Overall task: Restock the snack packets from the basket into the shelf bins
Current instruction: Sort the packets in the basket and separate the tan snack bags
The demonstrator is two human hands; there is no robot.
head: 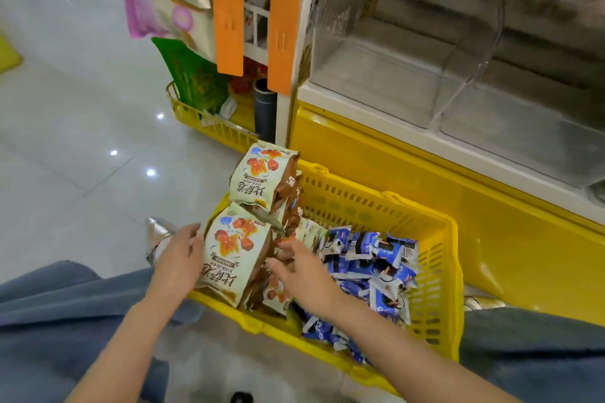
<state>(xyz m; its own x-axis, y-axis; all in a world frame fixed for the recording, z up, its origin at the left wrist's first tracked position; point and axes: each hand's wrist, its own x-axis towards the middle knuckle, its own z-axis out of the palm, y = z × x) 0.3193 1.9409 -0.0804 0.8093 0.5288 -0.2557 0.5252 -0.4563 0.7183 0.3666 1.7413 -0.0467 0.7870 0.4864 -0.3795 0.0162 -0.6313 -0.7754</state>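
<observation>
A yellow plastic basket (435, 258) stands on the floor in front of me. Two big cream-and-brown snack bags stand at its left end, one (235, 255) near me and one (262, 177) behind it. Several small blue-and-white snack packets (373, 268) fill its right side. My left hand (178, 255) is beside the left face of the near bag, fingers relaxed. My right hand (294, 265) reaches to the bag's right side, fingers loosely spread among small cream packets; whether it grips anything is unclear. Clear acrylic shelf bins (409, 75) stand above on the right.
The shelf has a yellow base (409, 167) right behind the basket. A second yellow basket (203, 121) with a green bag stands further left by the shelf end. Orange hanging strips (278, 16) and pink packs hang above. Glossy tiled floor spreads to the left.
</observation>
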